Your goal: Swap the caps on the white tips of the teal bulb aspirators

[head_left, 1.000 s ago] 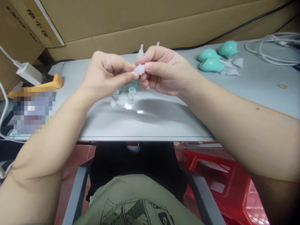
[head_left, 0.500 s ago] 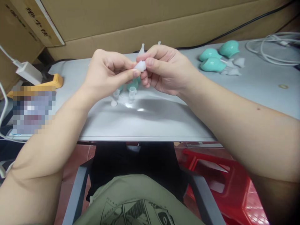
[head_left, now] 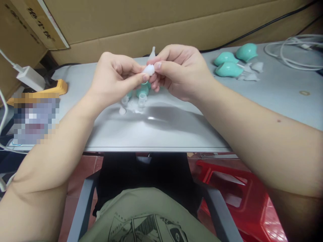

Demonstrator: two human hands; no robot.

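Between thumb and index finger, my left hand (head_left: pixel 118 79) pinches a small white, soft-looking cap-like piece (head_left: pixel 148 70). My right hand (head_left: pixel 180 72) is closed at the right end of that piece, its thumb tip on the rim and its other fingers curled beneath. Just behind the hands a translucent part with a narrow tip (head_left: pixel 152 54) points up; its base is hidden. Below them on the table are a mint-green part (head_left: pixel 143 90), partly covered by my fingers, a clear cylindrical fitting (head_left: pixel 142 100) and a small white dome-shaped piece (head_left: pixel 122 111).
Glossy mint-green bulb-shaped shells (head_left: pixel 229 69) lie with white pieces (head_left: pixel 249 76) at the right. A coiled white cable (head_left: pixel 290 55) is beyond them. At left are a yellow power strip (head_left: pixel 62 87) and white charger (head_left: pixel 31 78). A red stool (head_left: pixel 254 195) stands below the table.
The white piece has shifted slightly left and turned a little in my fingers. My right hand has tilted, and a second narrow tip behind it no longer shows.
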